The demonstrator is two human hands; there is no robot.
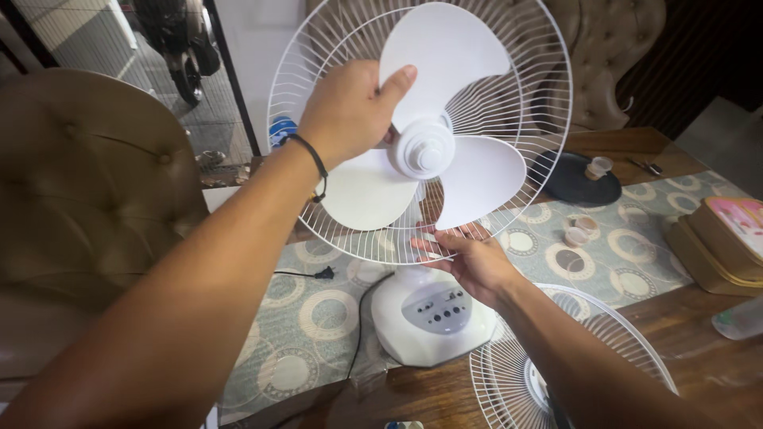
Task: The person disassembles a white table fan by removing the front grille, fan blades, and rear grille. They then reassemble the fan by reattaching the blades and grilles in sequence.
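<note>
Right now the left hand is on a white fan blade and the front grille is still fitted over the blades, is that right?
Not quite. The left hand is on a white fan blade, but the front grille is off, lying on the table beside the fan base. The head view shows it.

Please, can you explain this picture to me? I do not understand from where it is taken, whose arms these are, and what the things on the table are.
The one picture comes from a camera worn on a person's head, looking down at their own two bare arms. The left hand, with a black band at the wrist, grips a white fan blade close to the hub. The right hand touches the lower edge of the rear wire guard behind the blades. The fan stands on its white base with grey buttons. On the wooden table lie a patterned runner, the loose front guard, a black round plate, and the black power cord.
</note>
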